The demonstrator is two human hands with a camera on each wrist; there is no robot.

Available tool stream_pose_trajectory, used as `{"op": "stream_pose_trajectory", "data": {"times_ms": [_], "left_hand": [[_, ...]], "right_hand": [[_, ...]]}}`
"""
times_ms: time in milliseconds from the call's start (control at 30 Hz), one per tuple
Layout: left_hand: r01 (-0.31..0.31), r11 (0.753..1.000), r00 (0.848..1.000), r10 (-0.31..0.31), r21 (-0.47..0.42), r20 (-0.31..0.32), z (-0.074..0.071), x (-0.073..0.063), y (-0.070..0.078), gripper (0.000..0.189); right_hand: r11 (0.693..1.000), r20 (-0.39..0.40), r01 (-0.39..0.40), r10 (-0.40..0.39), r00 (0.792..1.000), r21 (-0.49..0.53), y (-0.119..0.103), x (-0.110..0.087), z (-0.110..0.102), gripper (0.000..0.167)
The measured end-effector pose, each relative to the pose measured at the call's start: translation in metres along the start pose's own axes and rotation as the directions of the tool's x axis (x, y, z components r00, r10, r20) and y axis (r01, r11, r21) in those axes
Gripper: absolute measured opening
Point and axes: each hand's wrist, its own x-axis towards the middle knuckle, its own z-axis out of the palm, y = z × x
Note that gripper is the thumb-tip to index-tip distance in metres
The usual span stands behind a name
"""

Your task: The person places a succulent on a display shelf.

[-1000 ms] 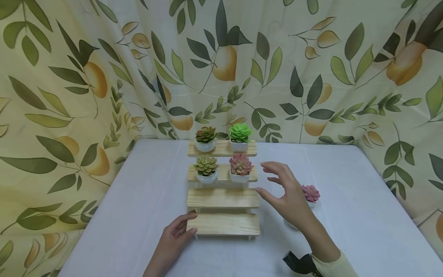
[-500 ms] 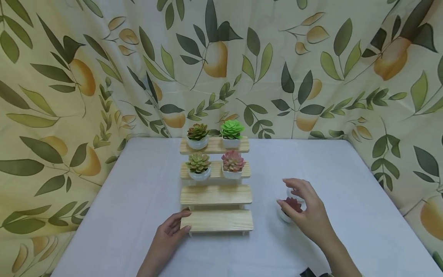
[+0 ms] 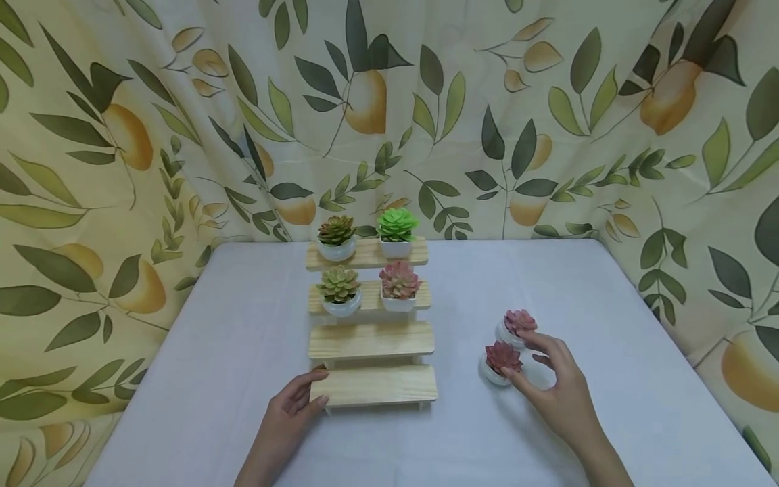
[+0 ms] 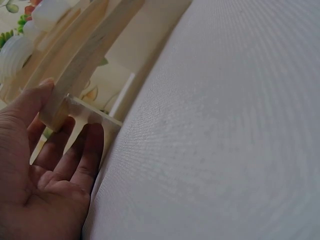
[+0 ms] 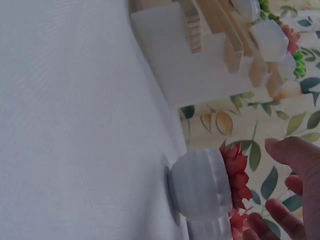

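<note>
A tiered wooden display stand (image 3: 372,385) is set on the table, and my left hand (image 3: 293,406) grips the left end of its lowest shelf. In the left wrist view the thumb lies on top of the board, with the fingers (image 4: 75,155) beneath. Right of the stand are two potted succulents in round white pots: a dark red succulent (image 3: 502,357) in front and a pink succulent (image 3: 520,322) just behind it. My right hand (image 3: 560,392) is beside them, thumb and fingers spread apart. The right wrist view shows a gap between the thumb (image 5: 290,152) and the red leaves (image 5: 236,175).
Several potted succulents fill the two upper shelves: a brownish-green one (image 3: 337,238), a bright green one (image 3: 397,231), a pale green one (image 3: 339,292) and a pink-tipped one (image 3: 399,287). A leaf-and-fruit patterned cloth (image 3: 450,135) hangs behind the white-covered table (image 3: 243,291).
My right hand has moved from beside the stand, rightward and down to the two potted succulents. The left hand keeps its grip on the lowest shelf. The head view has shifted slightly.
</note>
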Motion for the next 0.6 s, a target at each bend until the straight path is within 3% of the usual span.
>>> {"op": "stream_pose_trajectory", "data": {"times_ms": [600], "left_hand": [[-0.032, 0.999, 0.999, 0.032, -0.014, 0.006, 0.001, 0.0, 0.0, 0.039]], "right_hand": [[0.986, 0.102, -0.153, 0.146, 0.984, 0.06, 0.012, -0.017, 0.01, 0.078]]}}
